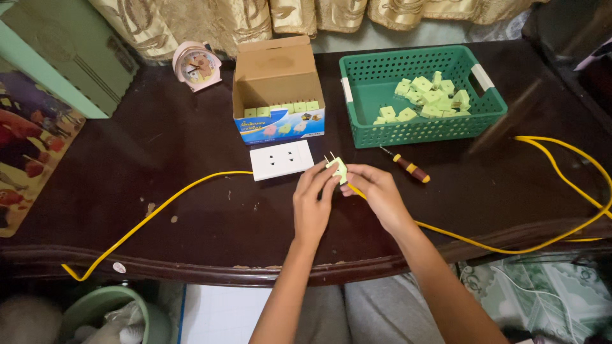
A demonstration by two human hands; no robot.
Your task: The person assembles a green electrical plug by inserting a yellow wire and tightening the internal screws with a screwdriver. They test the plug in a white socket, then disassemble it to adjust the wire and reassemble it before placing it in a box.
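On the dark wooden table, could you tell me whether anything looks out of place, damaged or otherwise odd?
Little stands out. The table carries a few pale specks and scuffs near its front edge. The yellow cable hangs over that edge at the left. The pale green plugs lie jumbled in the green basket. Both hands hold one plug intact.

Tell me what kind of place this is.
Probably a home used for small assembly work: gold curtains and a pink alarm clock behind a dark wooden table, with a green basket of plugs.
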